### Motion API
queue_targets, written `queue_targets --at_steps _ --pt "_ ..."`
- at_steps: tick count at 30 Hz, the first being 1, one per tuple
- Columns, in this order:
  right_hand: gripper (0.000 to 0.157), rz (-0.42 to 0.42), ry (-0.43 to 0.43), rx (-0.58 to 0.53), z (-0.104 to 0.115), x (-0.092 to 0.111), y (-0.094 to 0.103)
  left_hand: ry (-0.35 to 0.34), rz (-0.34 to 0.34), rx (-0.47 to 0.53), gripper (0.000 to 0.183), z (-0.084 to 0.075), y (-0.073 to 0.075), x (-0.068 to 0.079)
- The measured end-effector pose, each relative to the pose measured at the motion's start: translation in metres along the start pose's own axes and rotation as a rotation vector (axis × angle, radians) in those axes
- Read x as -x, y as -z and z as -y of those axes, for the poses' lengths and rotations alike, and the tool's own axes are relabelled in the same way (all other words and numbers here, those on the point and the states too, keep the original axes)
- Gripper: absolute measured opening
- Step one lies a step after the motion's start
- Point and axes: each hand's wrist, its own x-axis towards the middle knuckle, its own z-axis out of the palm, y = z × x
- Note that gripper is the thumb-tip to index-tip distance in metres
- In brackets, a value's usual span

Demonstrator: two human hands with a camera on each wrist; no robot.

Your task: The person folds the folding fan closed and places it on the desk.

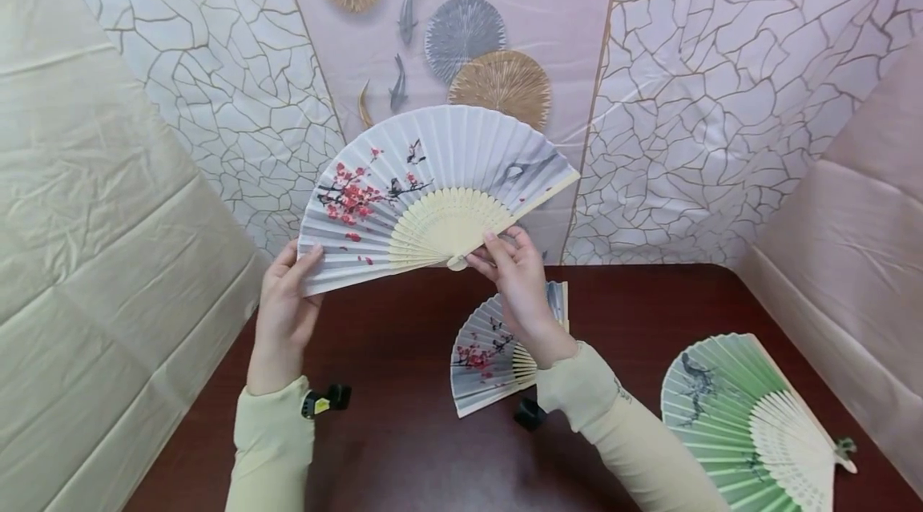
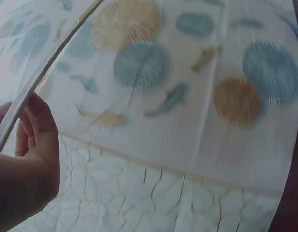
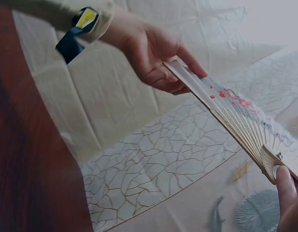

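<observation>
A spread folding fan [image 1: 433, 151], white-grey with red blossoms and dark branches, is held up above the table between both hands. My left hand [image 1: 284, 304] pinches its left outer edge, thumb on the front face and fingers behind. Near the pivot, my right hand [image 1: 515, 276] grips the lower right guard stick with thumb and fingers. From the left wrist view the fan [image 2: 47, 67] appears edge-on in the left hand [image 2: 40, 145]. The right wrist view shows the fan's ribs [image 3: 240, 128] fanned out, with the right thumb [image 3: 284, 188] by the pivot.
A second, smaller-looking blossom fan [image 1: 479, 360] lies spread on the dark red table [image 1: 389, 432], partly hidden under the right forearm. A green fan [image 1: 728, 408] lies open at the right front. Patterned cloth [image 1: 692, 111] stands behind the table, with plain cloth [image 1: 94, 256] at the left.
</observation>
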Motion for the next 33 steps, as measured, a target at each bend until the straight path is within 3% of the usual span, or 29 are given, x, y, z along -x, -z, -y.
queue_targets --at_steps 6,14,19,23,33 --pt "0.008 -0.046 0.04 -0.046 0.014 0.004 0.006 -0.014 0.019 0.157 0.03 0.015 -0.02 0.001" --pt "0.017 -0.074 0.113 -0.085 0.029 0.011 0.011 -0.075 0.035 0.39 0.029 0.029 -0.044 0.004" --pt "0.017 -0.097 0.143 -0.093 0.033 0.016 0.012 -0.119 0.088 0.426 0.034 0.038 -0.057 0.006" --pt "0.017 -0.096 0.154 -0.111 0.033 0.019 0.012 -0.1 0.121 0.408 0.034 0.048 -0.064 0.006" --pt "0.023 -0.104 0.173 -0.14 0.031 0.028 0.015 -0.054 0.125 0.371 0.026 0.076 -0.088 0.012"
